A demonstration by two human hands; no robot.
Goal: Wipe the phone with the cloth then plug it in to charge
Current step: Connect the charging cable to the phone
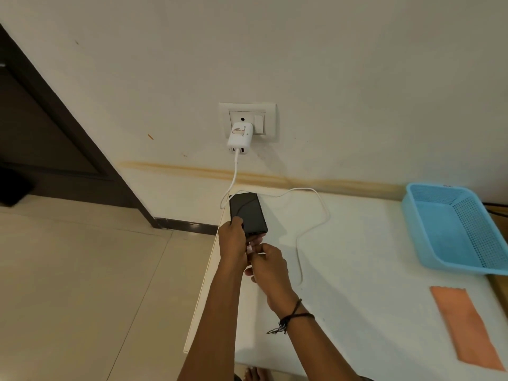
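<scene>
A person stands at the left end of a white table, both forearms reaching toward the wall. The left hand grips the near end of a black phone, thumb on its dark screen, fingers curled beneath. The phone sits at the table's far left corner, close to the left edge and just short of the wall. The right hand is pinched closed on the plug end of a white charging cable, held at the phone's bottom edge; whether the plug is seated cannot be told.

The cable runs down from a white charger in the wall socket, passes behind the phone, loops across the tabletop and returns toward the hands.

An orange cloth lies flat near the table's right edge, well apart from the phone. A blue mesh basket stands at the far right, beside the wall. The middle of the tabletop between cable loop, cloth and basket is bare. Left of the table lies open tiled floor, bounded by a dark door frame.
</scene>
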